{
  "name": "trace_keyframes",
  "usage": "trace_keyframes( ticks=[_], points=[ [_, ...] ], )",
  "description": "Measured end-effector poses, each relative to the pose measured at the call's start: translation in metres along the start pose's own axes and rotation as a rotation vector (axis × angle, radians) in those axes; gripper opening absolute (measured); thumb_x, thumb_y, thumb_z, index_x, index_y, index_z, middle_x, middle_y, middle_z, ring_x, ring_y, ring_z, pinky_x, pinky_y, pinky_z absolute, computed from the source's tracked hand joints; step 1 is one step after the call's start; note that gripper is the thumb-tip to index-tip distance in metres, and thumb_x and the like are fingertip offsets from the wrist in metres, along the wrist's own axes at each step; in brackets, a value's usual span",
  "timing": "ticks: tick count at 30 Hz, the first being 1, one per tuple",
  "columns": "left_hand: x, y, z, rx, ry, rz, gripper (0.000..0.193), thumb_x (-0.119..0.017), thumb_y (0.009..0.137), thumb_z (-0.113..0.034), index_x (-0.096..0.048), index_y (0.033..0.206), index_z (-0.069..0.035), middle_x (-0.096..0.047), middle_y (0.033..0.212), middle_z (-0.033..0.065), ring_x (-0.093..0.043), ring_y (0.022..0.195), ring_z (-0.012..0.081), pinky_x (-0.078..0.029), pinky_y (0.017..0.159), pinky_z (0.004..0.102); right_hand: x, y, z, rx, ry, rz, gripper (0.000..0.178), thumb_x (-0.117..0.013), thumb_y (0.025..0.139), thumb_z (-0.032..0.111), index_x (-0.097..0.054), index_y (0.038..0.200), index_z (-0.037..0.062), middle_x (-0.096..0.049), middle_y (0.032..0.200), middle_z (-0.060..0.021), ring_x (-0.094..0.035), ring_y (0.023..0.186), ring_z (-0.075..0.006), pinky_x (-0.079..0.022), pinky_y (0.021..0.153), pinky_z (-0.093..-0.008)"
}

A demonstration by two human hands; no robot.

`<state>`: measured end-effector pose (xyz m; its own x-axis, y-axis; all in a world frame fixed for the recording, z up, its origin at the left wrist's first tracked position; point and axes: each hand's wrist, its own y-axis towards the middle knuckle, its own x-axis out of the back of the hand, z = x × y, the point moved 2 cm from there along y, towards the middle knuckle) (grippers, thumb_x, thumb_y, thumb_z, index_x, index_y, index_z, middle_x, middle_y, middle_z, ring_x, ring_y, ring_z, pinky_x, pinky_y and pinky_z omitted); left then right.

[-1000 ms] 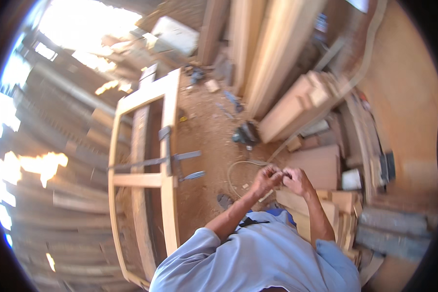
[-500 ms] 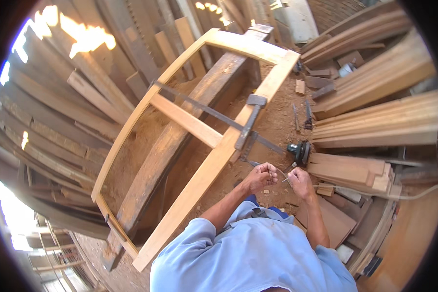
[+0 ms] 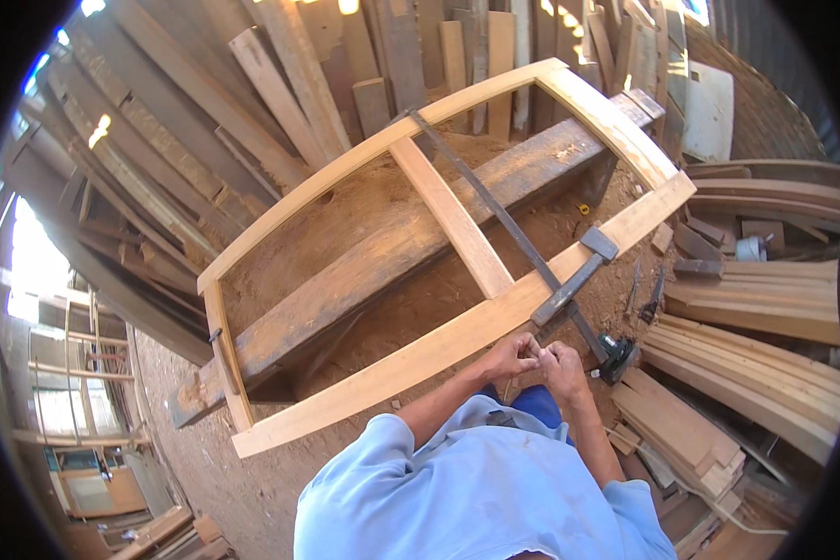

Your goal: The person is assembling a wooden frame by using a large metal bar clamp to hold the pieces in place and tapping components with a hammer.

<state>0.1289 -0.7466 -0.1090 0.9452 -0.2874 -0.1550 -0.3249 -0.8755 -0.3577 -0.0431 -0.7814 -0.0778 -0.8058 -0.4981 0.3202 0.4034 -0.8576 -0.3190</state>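
Observation:
My left hand point(image 3: 512, 358) and my right hand point(image 3: 563, 367) meet in front of my body, both with fingers pinched together. Whatever lies between the fingertips is too small to make out. Just beyond them is the near rail of a light wooden frame point(image 3: 383, 381), with one curved long side and a crosspiece point(image 3: 450, 217). A dark metal bar clamp point(image 3: 495, 207) spans the frame, its jaw and screw end lying over the near rail. Under the frame runs a thick, worn timber beam point(image 3: 345, 271).
A dark power tool point(image 3: 616, 358) sits on the ground right of my hands. Stacked boards point(image 3: 747, 373) fill the right side, with a pale cord point(image 3: 709, 499) among them. Planks point(image 3: 280, 84) lean along the back and left. Sawdust covers the dirt floor point(image 3: 205, 485).
My hands have come together; a thin pale strand seen between them before is no longer distinct. The view has turned, so the frame now appears farther right and more level.

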Motion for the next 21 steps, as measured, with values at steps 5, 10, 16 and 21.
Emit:
trace_keyframes(
  ticks=[5,10,16,21],
  points=[
    [0.003,-0.04,0.004,-0.121,0.108,-0.291,0.012,-0.063,0.093,-0.008,-0.066,0.104,-0.005,-0.067,0.091,0.0031,-0.061,0.088,0.0114,-0.051,0.083,0.0313,-0.007,0.01,0.01,0.017,0.146,0.091,0.023,-0.054,0.098,0.021,-0.061,0.087,0.0021,-0.058,0.068,-0.0026,-0.054,0.057,-0.0094,-0.045,0.051,-0.0257],
    [0.014,-0.086,0.027,-0.09,0.023,-0.604,0.01,-0.063,0.092,-0.012,-0.065,0.098,-0.004,-0.068,0.089,0.0035,-0.06,0.084,0.0121,-0.05,0.079,0.0312,0.001,0.035,-0.025,0.176,-0.197,0.249,0.022,-0.056,0.093,0.019,-0.063,0.087,-0.0011,-0.06,0.066,-0.0052,-0.057,0.058,-0.0123,-0.047,0.053,-0.029],
    [0.071,-0.179,0.075,0.088,0.127,-1.138,0.017,-0.064,0.09,-0.021,-0.065,0.093,-0.005,-0.068,0.085,0.009,-0.064,0.083,0.0193,-0.051,0.077,0.0352,-0.032,0.043,0.017,0.267,-0.435,0.365,0.024,-0.057,0.089,0.018,-0.065,0.086,-0.004,-0.064,0.068,-0.0113,-0.063,0.064,-0.0202,-0.051,0.061,-0.0357],
    [0.182,-0.307,0.122,0.31,0.494,-1.527,0.022,-0.065,0.086,-0.025,-0.066,0.093,-0.003,-0.069,0.09,0.0205,-0.068,0.094,0.0367,-0.055,0.081,0.0455,-0.093,0.049,0.018,0.322,-0.472,0.396,0.022,-0.057,0.088,0.018,-0.066,0.086,-0.003,-0.066,0.07,-0.0127,-0.065,0.067,-0.0219,-0.051,0.065,-0.0362]
  ],
)
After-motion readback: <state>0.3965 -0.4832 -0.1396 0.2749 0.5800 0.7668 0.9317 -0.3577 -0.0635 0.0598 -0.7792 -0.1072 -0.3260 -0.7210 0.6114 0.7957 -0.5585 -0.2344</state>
